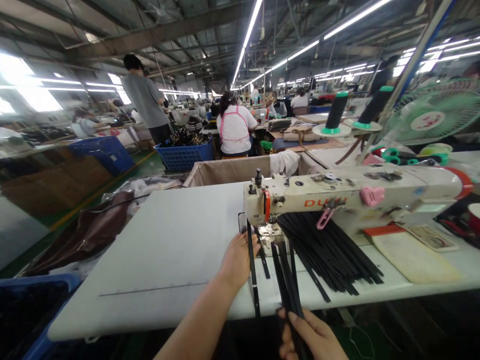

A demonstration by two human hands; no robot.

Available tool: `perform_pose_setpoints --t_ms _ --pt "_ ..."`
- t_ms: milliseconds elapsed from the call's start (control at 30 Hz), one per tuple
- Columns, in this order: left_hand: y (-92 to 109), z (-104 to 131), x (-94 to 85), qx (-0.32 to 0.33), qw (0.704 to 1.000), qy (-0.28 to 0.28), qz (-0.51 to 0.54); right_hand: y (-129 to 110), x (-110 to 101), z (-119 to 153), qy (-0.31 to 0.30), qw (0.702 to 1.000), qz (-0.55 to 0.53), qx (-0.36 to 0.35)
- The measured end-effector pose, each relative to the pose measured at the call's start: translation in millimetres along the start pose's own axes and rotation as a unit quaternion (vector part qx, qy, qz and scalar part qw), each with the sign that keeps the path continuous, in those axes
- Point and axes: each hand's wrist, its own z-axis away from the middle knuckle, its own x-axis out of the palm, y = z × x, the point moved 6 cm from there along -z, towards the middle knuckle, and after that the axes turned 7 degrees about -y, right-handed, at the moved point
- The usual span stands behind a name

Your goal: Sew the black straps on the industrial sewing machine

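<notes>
Two bare hands are seen at work with narrow flat black strips at a sewing machine; the step in hand is judged to be positioning and sorting beside the needle area. The left hand (pixel 234 257) is placed near the metal needle plate (pixel 270 230), its fingers against one long black strip (pixel 253 282); whether that strip is pinched or merely touched cannot be told. A loose bundle of black strips (pixel 287 287) is grasped between thumb and fingers by the right hand (pixel 309 332), at the front of the worktop. Further right, a fanned pile of black strips (pixel 330 255) is laid under the arm of the off-white sewing machine (pixel 360 192). Steady alignment and separation of the strips are judged to be called for, with fingertips kept from the needle.

At far left, a blue plastic crate (pixel 48 280) is noted below the slanted left edge of the smooth white worktop (pixel 168 240). Sideways room is offered by the broad surface left of the left hand. The front edge is crossed by the bundle. To the right, movement is limited by the machine arm, the pile and a pale yellow pad (pixel 416 257).
</notes>
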Motion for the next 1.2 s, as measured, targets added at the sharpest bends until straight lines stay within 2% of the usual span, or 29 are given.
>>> perform_pose_setpoints --t_ms 200,433,667,967,1200 --pt "-0.2 0.8 0.2 0.018 1.000 -0.003 -0.025 8.2 -4.9 8.4 -0.003 1.000 0.009 -0.008" --pt "2.1 0.6 0.1 0.038 0.998 -0.007 -0.041 3.7 -1.0 10.6 0.003 0.999 0.024 -0.033" --pt "-4.8 3.7 3.5 0.007 1.000 0.011 -0.024 3.3 3.1 11.4 0.002 0.999 0.041 -0.016" --pt "-3.2 3.1 5.8 0.033 0.996 0.011 -0.079 5.2 2.2 11.5 0.001 0.999 0.045 -0.010" --pt "-2.2 4.0 5.1 0.059 0.991 0.034 -0.112 6.2 0.5 5.7 -0.002 0.998 0.063 -0.016"
